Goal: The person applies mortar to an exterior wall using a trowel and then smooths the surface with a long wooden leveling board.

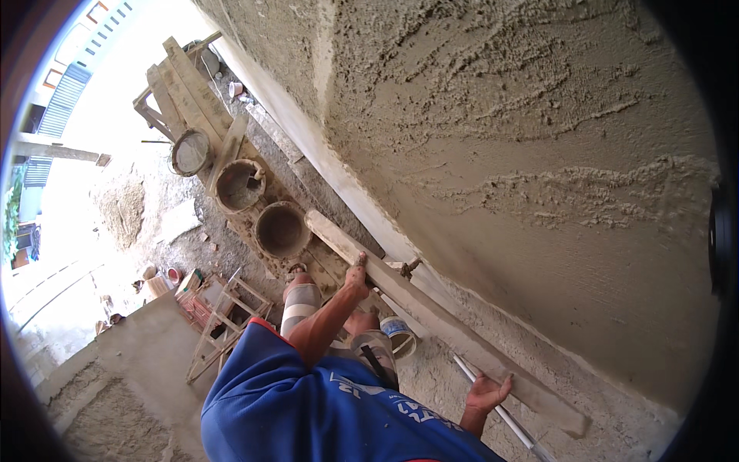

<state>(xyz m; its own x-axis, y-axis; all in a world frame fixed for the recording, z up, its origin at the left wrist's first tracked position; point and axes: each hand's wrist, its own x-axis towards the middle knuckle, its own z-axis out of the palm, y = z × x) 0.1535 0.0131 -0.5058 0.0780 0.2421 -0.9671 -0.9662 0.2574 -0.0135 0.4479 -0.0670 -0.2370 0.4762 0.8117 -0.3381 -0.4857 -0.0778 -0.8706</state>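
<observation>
A long, mortar-smeared screed board [431,316] runs slantwise from beside the buckets to the lower right, along the foot of the plastered wall [500,185]. My left hand [357,277] grips its near edge toward the upper end, thumb up and fingers mostly hidden behind the board. Farther down, my right hand [485,394] holds the same edge, its thumb raised and its fingertips partly visible. The wall carries rough, ridged mortar above and a smoother band below.
Under my feet is a plank scaffold [185,92] bearing a near mortar bucket [282,230], a middle bucket [240,185] with a tool inside, and a far bucket [191,152]. Below are a white pail [399,336], a pale pole [504,416] and a wooden frame [223,316].
</observation>
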